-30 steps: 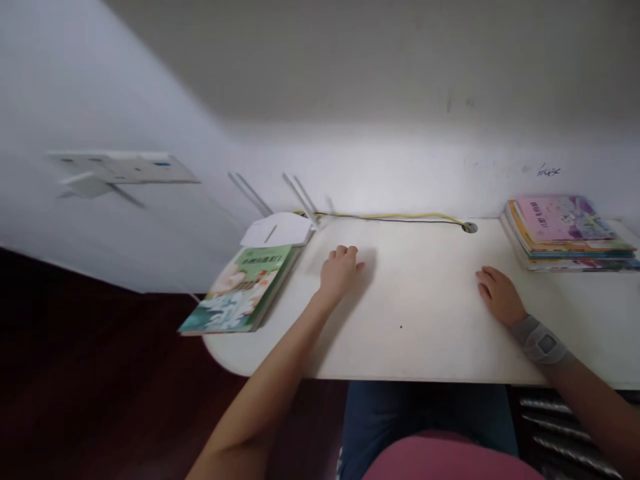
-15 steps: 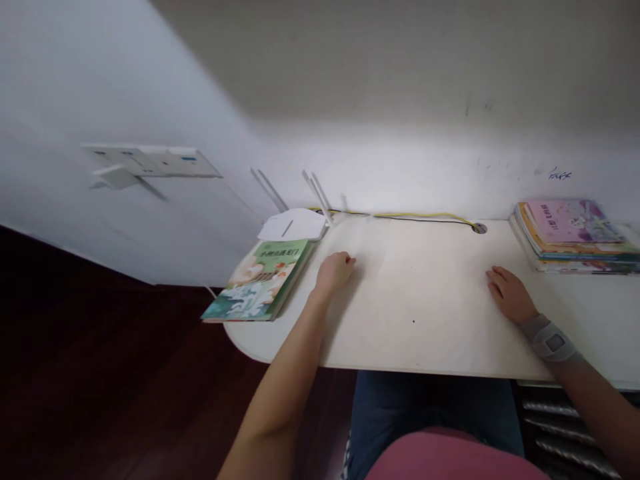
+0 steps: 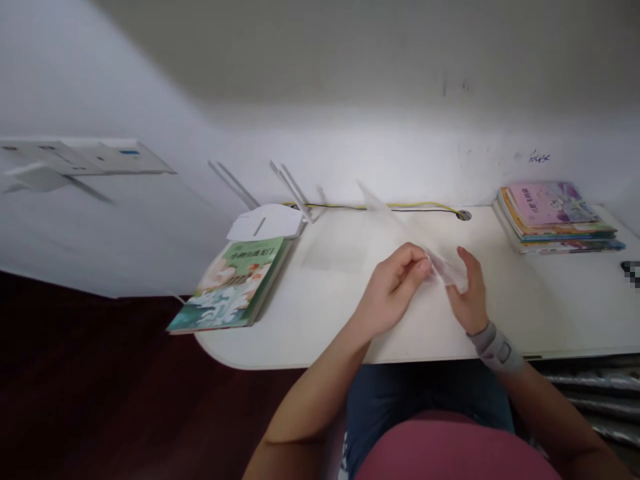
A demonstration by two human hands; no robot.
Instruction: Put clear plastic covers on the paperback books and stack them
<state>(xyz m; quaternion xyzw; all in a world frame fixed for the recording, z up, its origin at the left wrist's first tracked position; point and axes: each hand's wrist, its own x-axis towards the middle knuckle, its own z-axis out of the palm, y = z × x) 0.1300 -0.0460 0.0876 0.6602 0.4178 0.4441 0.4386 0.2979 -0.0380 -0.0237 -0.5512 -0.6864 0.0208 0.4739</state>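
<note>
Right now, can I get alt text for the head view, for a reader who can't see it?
Over a white desk, the left hand and right hand pinch a thin clear sheet, blurred, that slants up toward the wall. A green book and a white router lie to the left, a stack of books to the right.

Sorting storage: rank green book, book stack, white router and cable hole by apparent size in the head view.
1. green book and book stack, too alike to rank
2. white router
3. cable hole
</note>
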